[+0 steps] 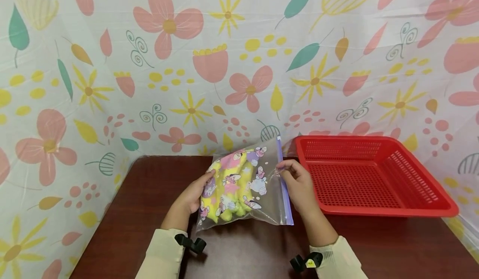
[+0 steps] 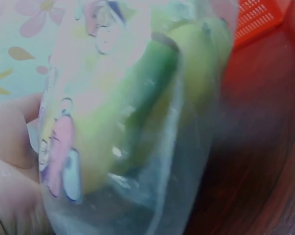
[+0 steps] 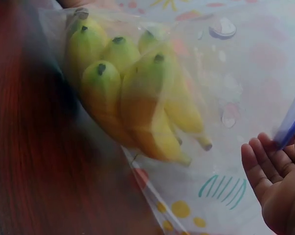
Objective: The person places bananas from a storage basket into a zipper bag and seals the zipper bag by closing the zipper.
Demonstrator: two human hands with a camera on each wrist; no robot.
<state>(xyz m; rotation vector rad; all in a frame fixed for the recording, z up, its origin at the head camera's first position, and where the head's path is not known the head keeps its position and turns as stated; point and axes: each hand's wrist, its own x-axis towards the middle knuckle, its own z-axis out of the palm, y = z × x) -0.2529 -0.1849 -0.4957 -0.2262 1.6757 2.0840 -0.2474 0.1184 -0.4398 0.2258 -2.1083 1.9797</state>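
Note:
A clear zip bag [image 1: 267, 204] printed with cartoon figures holds a bunch of yellow bananas [image 3: 145, 93] with greenish tips. It is held up over the table, tilted, its purple zip strip [image 1: 287, 208] on the right side. My left hand [image 1: 191, 196] grips the bag's left side around the bananas, the thumb on the front. At the upper part of the zip strip, my right hand [image 1: 299, 187] pinches the edge between thumb and forefinger. In the right wrist view its other fingers [image 3: 257, 166] are spread loosely beside the strip.
A red plastic basket [image 1: 378, 212] with perforated walls stands to the right, close to my right hand. Dark reddish-brown wood makes up the table [image 1: 123, 229]. Behind it hangs a white cloth [image 1: 209, 117] with flowers and leaves.

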